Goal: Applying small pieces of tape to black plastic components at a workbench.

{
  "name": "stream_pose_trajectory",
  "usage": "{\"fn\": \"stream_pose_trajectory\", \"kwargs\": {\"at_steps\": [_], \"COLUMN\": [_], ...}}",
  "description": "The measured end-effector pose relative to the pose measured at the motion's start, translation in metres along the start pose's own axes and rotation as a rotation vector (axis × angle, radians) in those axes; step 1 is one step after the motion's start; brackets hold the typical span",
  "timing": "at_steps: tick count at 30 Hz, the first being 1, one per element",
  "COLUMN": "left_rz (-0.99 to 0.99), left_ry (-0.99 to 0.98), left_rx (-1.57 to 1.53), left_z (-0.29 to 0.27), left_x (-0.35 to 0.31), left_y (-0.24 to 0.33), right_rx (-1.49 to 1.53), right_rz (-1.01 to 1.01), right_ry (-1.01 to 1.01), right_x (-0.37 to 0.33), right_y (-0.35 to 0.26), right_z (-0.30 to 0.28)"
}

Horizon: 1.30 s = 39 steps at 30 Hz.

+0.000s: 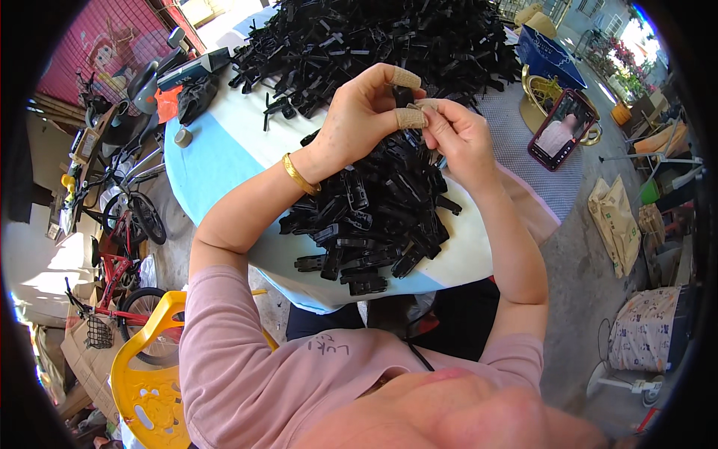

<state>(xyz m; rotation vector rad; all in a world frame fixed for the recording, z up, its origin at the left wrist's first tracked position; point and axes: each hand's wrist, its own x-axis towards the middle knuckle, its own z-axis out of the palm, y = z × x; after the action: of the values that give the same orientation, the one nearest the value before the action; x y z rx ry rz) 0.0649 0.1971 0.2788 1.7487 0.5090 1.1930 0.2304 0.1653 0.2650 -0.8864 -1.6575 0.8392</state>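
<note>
My left hand (357,116), with tan tape around its thumb and a fingertip, is closed on a small black plastic part (404,96). Pressed together against the left thumb and that part are the fingertips of my right hand (465,142); whatever they pinch is hidden. Below both hands a nearer heap of black plastic parts (366,213) lies on the cloth-covered table (467,251). A much larger pile of similar black parts (374,45) covers the table's far side.
On the right, a phone (562,131) leans against a gold-coloured pot (535,93), with a blue box (550,56) behind it. A black bag (197,99) and a small round lid (183,138) lie at the left. Bicycles (112,280) and a yellow chair (153,382) stand left.
</note>
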Motion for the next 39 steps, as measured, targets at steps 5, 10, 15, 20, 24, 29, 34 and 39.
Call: {"fn": "stream_pose_trajectory", "kwargs": {"at_steps": [5,10,15,20,24,29,34,39], "left_rz": [-0.001,-0.008,0.199,0.49,-0.056,-0.393,-0.511,-0.4], "left_ry": [-0.004,0.012,-0.013,0.056,-0.264,-0.492,-0.438,-0.242], "left_rx": [0.168,0.41,0.676,0.952,0.033,-0.615,-0.614,-0.335], "left_z": [-0.001,0.006,0.018,0.009,-0.014,-0.015,-0.01,-0.005], "left_x": [-0.002,-0.004,-0.01,-0.005,0.004,0.005,0.003,0.0], "left_y": [0.006,0.012,0.011,0.027,0.028,0.017,0.013,0.016], "right_rx": [0.128,0.246,-0.113,0.004,0.712,0.499,0.305,0.041], "right_rz": [0.161,0.212,-0.019,-0.031,0.076,0.075,-0.067,-0.108], "right_ry": [-0.016,0.015,0.058,0.193,-0.145,-0.235,-0.236,-0.053], "right_x": [-0.001,0.003,-0.001,0.006,0.013,0.008,0.006,0.006], "right_y": [-0.006,-0.006,-0.014,-0.004,0.006,0.006,0.006,-0.003], "right_z": [-0.001,-0.012,-0.004,-0.015,-0.055,-0.037,-0.033,-0.025]}}
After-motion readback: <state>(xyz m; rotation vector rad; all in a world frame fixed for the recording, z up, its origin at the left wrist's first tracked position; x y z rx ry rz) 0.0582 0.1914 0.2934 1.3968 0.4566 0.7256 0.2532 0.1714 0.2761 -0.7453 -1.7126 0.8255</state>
